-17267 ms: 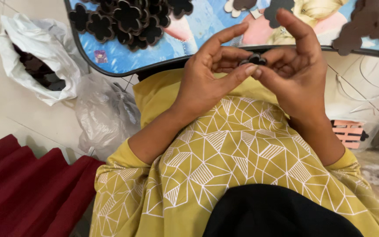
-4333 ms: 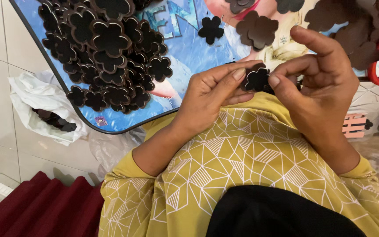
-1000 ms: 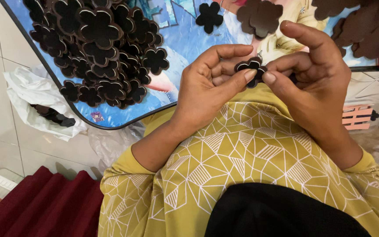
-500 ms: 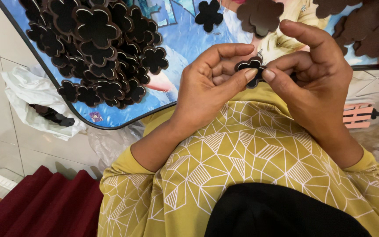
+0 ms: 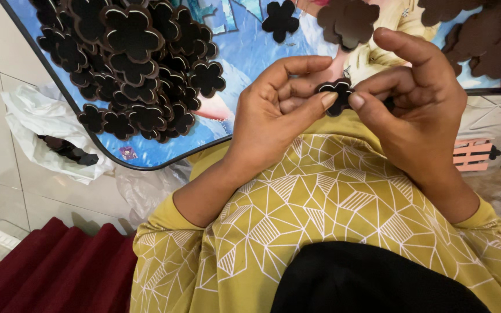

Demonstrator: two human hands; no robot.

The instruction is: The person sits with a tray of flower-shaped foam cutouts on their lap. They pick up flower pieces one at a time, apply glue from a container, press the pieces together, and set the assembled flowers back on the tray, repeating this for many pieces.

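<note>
A blue picture-printed table (image 5: 244, 64) is filling the upper frame, bearing a large heap of dark flower-shaped cutouts (image 5: 134, 69) at its left and a looser scatter of brown cutouts (image 5: 482, 40) at its right. Below it, a yellow patterned garment (image 5: 320, 232) is covering the person's lap, with a white plastic bag (image 5: 36, 127) lying on the tiled floor to the left and a red cloth (image 5: 53, 266) bunching beside the knee. The left hand (image 5: 273, 110) and right hand (image 5: 418, 110) are meeting just above the lap, each closed in a fingertip pinch on one small dark flower piece (image 5: 334, 93), thumbs pressing its lower edge. Compared with a second ago, the piece is sitting in nearly the same spot between the same fingers, suggesting the fine fingertip work on it is continuing rather than finishing.
</note>
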